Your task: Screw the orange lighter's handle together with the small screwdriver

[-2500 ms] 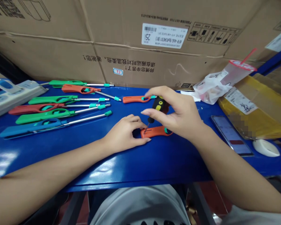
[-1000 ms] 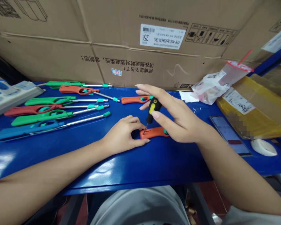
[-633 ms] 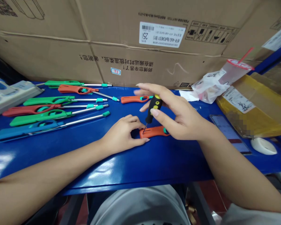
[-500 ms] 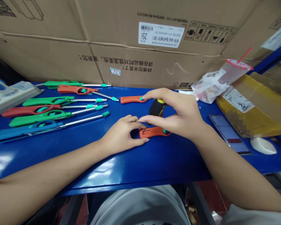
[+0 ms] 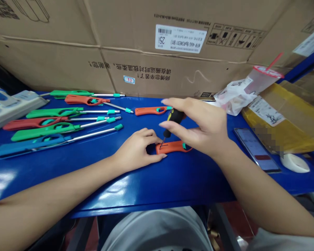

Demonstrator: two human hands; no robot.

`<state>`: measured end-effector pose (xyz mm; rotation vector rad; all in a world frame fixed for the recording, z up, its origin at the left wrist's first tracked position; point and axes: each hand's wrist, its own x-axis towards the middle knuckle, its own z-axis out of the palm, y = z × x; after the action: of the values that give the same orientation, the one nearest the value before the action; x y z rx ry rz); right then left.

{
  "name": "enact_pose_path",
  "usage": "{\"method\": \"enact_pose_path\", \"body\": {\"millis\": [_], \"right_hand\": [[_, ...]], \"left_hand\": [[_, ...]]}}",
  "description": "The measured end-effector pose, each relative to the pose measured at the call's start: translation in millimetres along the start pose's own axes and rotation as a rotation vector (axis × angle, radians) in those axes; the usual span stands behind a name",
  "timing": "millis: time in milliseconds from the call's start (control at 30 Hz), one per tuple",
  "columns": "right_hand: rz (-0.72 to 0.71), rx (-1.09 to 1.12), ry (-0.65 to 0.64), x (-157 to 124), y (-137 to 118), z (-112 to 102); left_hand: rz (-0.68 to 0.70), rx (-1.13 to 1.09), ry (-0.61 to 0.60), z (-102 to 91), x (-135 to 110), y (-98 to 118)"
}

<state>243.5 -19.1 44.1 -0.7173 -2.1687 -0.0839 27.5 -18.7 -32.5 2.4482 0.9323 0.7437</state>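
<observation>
An orange lighter (image 5: 170, 147) lies flat on the blue table, its left end held between the thumb and fingers of my left hand (image 5: 137, 149). My right hand (image 5: 206, 127) is around a black and yellow screwdriver (image 5: 174, 116), thumb and index finger on either side of the handle. The screwdriver tilts, and its tip meets the lighter near the left end, beside a dark slot. Part of the handle and the lighter's right end are hidden by my right hand. Just behind lies a second orange lighter (image 5: 148, 111), partly covered by my right fingers.
Several long-necked lighters, among them a blue one (image 5: 34, 144), lie at the left beside a white power strip (image 5: 23, 101). A large cardboard box (image 5: 136, 38) backs the table (image 5: 107, 195). To the right are a phone (image 5: 255, 150), a yellow-taped parcel (image 5: 288, 118), a white mouse (image 5: 294, 162) and a bagged cup (image 5: 263, 80).
My right thumb and fingers have shifted on the screwdriver handle, showing more of its lower part, and the handle has turned. My left hand and the held lighter stay almost in place.
</observation>
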Motion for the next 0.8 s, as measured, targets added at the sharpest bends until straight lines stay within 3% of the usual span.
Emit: {"method": "enact_pose_path", "body": {"millis": [133,400,633,800], "right_hand": [[-0.032,0.137,-0.109,0.8,0.9,-2.6],[-0.158,0.034,-0.08,3.9,-1.6,-4.3],[-0.108,0.067,-0.06,2.5,1.3,-4.3],[-0.108,0.162,-0.15,3.1,3.4,-3.8]], "left_hand": [[0.014,0.019,0.014,0.5,-0.8,-0.3],[0.014,0.004,0.012,0.8,-1.2,-1.0],[0.02,-0.002,-0.002,2.2,-0.9,-1.9],[0.054,0.014,0.014,3.5,-1.9,-3.4]]}}
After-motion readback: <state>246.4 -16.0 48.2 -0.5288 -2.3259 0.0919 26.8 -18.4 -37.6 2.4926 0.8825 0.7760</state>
